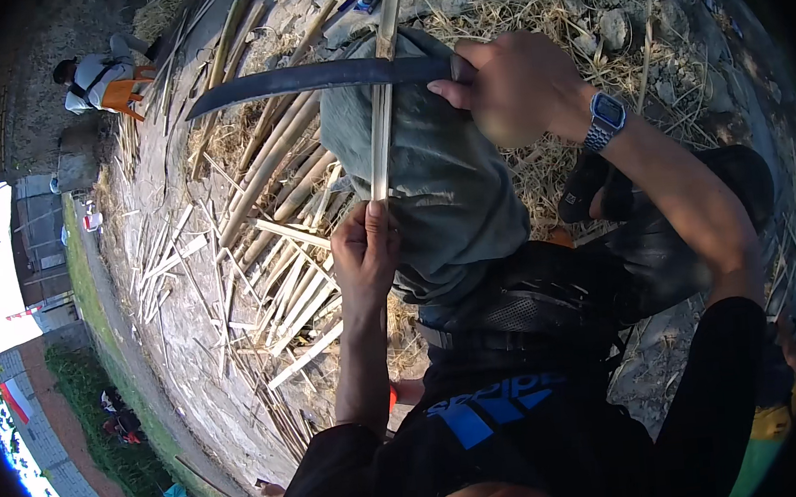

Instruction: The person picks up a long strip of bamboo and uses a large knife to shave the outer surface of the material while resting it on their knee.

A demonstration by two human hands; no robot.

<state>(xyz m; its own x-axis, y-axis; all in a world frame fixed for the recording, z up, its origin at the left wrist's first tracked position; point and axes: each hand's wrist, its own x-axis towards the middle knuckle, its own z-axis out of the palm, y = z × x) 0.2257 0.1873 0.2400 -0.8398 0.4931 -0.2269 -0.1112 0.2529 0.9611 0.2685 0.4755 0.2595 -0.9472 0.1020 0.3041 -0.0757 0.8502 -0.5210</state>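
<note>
two hands engaged: my right hand [521,85] is closed round the handle of a long, dark, curved blade [301,79], which crosses a pale split strip [381,147]; depth of any cut, cannot tell. my left hand [360,247] grips the strip lower down, thumb on top. strip lies above grey-green cloth [454,183]; cut pieces [294,299] scattered left, on the ground [167,346].

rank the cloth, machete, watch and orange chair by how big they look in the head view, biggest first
1. Cloth
2. Machete
3. Watch and orange chair: too alike to rank; the chair is much farther away.
</note>
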